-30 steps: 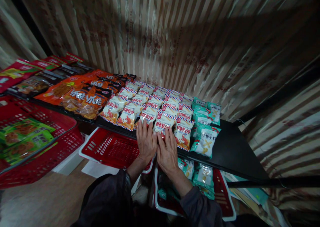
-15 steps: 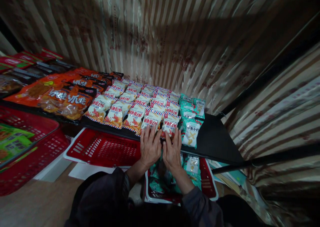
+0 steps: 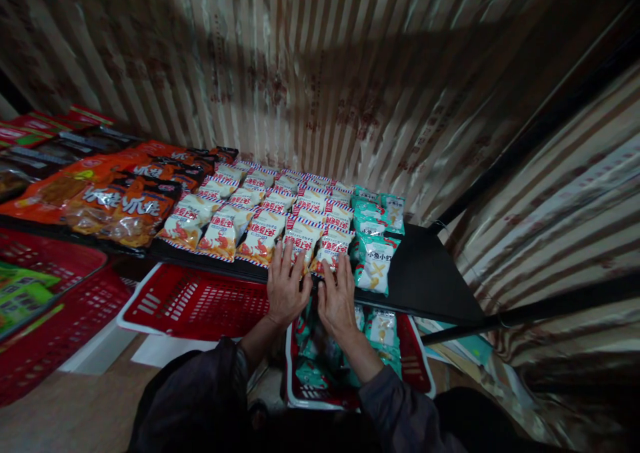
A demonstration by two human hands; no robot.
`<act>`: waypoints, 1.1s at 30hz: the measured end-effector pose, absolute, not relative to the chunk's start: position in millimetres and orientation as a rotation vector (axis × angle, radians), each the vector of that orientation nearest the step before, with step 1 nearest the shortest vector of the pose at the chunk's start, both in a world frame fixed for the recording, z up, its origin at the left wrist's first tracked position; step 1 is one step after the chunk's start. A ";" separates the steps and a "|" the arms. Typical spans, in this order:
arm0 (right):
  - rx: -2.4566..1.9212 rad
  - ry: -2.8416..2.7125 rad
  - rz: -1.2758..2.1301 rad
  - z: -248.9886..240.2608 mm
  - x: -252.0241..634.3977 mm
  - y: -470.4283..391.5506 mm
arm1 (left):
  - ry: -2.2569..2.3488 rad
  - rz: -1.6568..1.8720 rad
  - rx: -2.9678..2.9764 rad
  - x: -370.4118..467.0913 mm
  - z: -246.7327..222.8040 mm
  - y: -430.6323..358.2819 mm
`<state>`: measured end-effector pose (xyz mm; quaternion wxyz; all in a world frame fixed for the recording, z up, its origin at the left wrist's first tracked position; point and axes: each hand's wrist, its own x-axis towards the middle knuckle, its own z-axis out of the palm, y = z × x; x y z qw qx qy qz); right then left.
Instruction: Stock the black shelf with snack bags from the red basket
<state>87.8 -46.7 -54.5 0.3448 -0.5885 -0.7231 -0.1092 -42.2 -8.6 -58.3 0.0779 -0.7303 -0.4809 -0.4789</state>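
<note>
Rows of white snack bags (image 3: 260,238) with striped edges and red lettering lie on a black shelf (image 3: 430,266). My left hand (image 3: 287,286), fingers stretched out, rests its fingertips on the lower part of a front-row bag (image 3: 300,234). Beside it, my right hand (image 3: 340,300) lies with its fingers extended over the bottom of the neighbouring white bag (image 3: 334,241). Both palms face down near the shelf's front edge. Just right of these bags stand teal snack bags (image 3: 375,266) with white panels.
Orange and black snack packs (image 3: 125,206) fill the shelf's left side. Below the shelf are a red basket (image 3: 200,300), another basket holding teal bags (image 3: 417,366), and a red basket with green packs (image 3: 95,320) at far left. Striped sheeting (image 3: 300,73) hangs behind; black poles (image 3: 505,180) stand right.
Both hands have drawn slightly back toward the shelf edge, still by the same front-row bags. The whole view has shifted a little; the bags stay in their rows.
</note>
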 end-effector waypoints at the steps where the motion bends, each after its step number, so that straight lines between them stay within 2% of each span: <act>1: -1.526 -1.881 -0.282 -54.2 88.3 -46.1 | -1.438 -1.452 -2.184 -41.8 -57.6 -7.5; 14: -1.496 -1.912 -0.260 -51.9 92.2 -39.7 | -1.429 -1.486 -2.179 -42.1 -59.1 0.3; 22: -1.448 -1.961 -0.341 -34.7 102.2 -65.4 | -1.407 -1.533 -2.163 -41.1 -64.8 0.8; 28: -1.496 -1.751 -0.466 -30.1 135.5 -78.7 | -1.330 -1.490 -2.155 -34.6 -62.9 0.5; 33: -1.661 -1.444 -0.306 -43.8 168.7 -68.8 | -1.184 -1.496 -2.195 -16.5 -54.3 -17.0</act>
